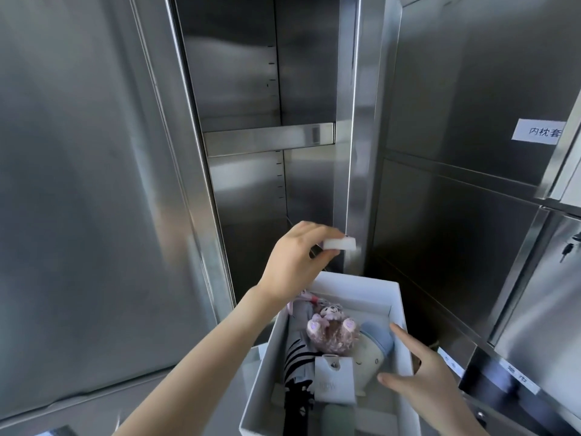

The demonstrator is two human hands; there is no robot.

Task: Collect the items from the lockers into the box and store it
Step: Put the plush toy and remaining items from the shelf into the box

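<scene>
A small white block [339, 244] is pinched in the fingers [317, 230] of the left hand [294, 262], which is raised above the far left corner of the white box [396, 297]. The block is held clear of the box, in front of the lower compartment of the open locker [251, 96], and is blurred (its exact nature cannot be told). The left forearm is stretched up from the lower left of the view.

The box is gripped at its right wall by the right hand [423, 376]: the thumb and forefinger are spread apart over the inner face of the wall, and the remaining fingers appear to be wrapped around the outside, though they are mostly hidden. The box is held tilted below the locker opening.

Several things are seen inside the box. A pink plush toy [330, 330] lies near the middle, touching a pale blue and cream soft item [374, 347] just to its right. A striped black and grey bundle [297, 366] is pressed along the left wall. A white card [334, 377] rests over the middle, below the toy.

The locker shelf [267, 138] is bare steel. To the right, closed steel doors are seen, one bearing a white label [539, 130], and a key [569, 251] is set in a lock at the far right edge.
</scene>
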